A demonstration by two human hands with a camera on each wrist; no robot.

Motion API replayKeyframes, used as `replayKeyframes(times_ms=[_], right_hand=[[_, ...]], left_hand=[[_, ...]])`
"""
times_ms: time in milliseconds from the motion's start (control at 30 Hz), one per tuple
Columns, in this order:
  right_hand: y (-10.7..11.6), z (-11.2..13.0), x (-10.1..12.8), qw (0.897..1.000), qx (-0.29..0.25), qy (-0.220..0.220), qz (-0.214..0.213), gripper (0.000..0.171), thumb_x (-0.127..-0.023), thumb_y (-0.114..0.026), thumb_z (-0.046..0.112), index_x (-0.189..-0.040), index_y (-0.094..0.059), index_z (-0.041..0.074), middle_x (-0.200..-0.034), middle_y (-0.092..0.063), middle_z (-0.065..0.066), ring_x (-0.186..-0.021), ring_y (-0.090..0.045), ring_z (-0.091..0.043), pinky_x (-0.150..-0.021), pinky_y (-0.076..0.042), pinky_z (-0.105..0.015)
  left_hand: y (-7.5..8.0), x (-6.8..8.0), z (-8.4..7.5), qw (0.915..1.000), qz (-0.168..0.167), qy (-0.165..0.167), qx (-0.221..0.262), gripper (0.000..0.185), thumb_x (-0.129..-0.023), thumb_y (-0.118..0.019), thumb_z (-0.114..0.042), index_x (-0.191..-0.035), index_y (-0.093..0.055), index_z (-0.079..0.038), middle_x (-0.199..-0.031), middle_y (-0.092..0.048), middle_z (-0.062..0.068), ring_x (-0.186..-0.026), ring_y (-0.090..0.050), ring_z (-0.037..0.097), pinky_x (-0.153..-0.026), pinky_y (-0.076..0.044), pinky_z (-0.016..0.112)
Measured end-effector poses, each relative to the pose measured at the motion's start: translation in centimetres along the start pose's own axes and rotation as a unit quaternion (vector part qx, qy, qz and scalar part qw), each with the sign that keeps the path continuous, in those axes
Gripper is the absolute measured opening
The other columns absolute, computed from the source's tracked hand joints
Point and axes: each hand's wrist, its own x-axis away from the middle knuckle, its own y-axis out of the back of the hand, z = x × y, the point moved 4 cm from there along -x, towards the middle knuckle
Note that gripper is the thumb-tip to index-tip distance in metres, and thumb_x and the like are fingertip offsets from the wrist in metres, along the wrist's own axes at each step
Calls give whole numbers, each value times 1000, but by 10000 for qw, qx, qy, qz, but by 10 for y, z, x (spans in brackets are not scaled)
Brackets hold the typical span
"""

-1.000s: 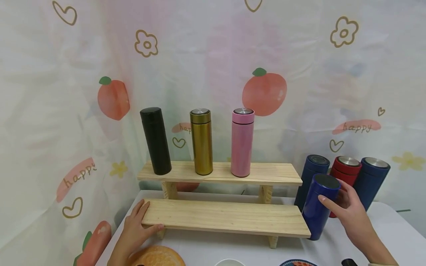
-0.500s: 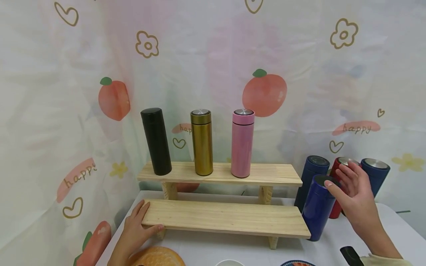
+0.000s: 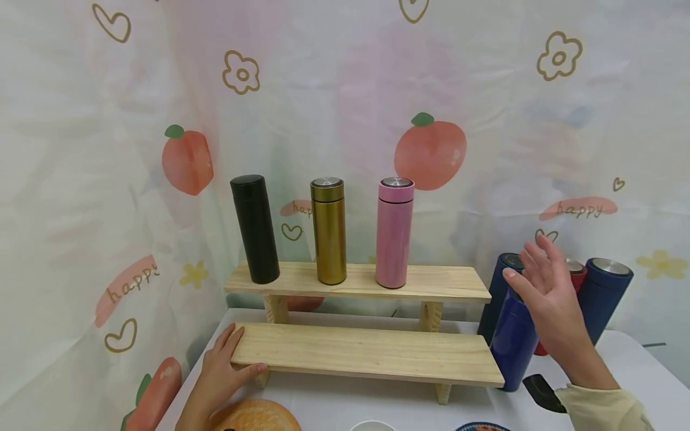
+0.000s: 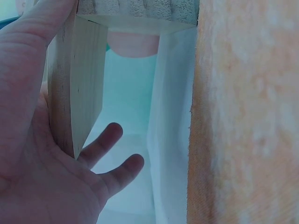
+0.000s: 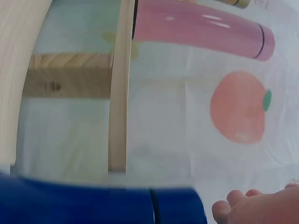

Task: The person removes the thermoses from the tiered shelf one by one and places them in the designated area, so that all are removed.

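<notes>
Glossy blue flask (image 3: 512,344) stands upright on the tabletop's right side, apparently touching the lower shelf's (image 3: 366,353) right end.

The left hand (image 3: 218,374) grips the lower shelf's (image 3: 366,353) end at 7 o'clock. The right hand (image 3: 550,299), fingers spread, hovers at 4 o'clock over a blue flask (image 3: 512,341). Black (image 3: 254,229), gold (image 3: 329,231) and pink (image 3: 395,233) flasks stand on the upper shelf (image 3: 442,281).
</notes>
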Motion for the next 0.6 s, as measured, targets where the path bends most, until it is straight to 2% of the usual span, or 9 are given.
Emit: replayKeyframes(times_ms=[200, 333, 400, 500, 600], right_hand=[[-19, 1, -10, 9944, -972, -222, 348, 83, -112, -55, 16, -174, 0, 25, -179, -2, -15, -164, -5, -30, -120, -19, -15], [-33, 4, -16, 9896, -1289, -389, 507, 83, -113, -54, 19, -174, 2, 23, -179, 0, -17, -164, -3, -34, -127, -10, -28], [-40, 8, -19, 9861, -1474, -476, 598, 83, -113, -54, 19, -173, 3, 22, -179, 1, -16, -164, -3, -35, -129, -5, -39], [-53, 13, -25, 9820, -1650, -560, 724, 84, -113, -54, 19, -173, 4, 21, -179, 1, -15, -163, -3, -38, -128, 0, -54], [-66, 18, -30, 9787, -1745, -636, 874, 84, -113, -55, 20, -173, 4, 20, -179, -1, -14, -163, -5, -39, -126, 2, -62]], left_hand=[[-2, -1, 1, 9999, 72, 69, 51, 106, -83, -90, -50, -160, -42, 4, -169, -26, 29, -142, -31, 67, -110, -30, 79], [-3, -2, 1, 9999, 115, 96, 54, 106, -84, -90, -51, -161, -41, 3, -169, -25, 28, -143, -30, 67, -111, -29, 79], [-3, -2, 1, 9999, 108, 90, 54, 106, -84, -90, -51, -161, -41, 3, -169, -25, 28, -142, -30, 67, -111, -29, 79], [-2, -1, 0, 9999, 118, 115, 45, 105, -84, -89, -51, -161, -41, 2, -170, -25, 27, -142, -31, 66, -111, -30, 79], [-1, -1, 0, 9998, 129, 145, 46, 105, -84, -89, -52, -162, -41, 1, -170, -24, 26, -143, -31, 66, -111, -30, 78]])
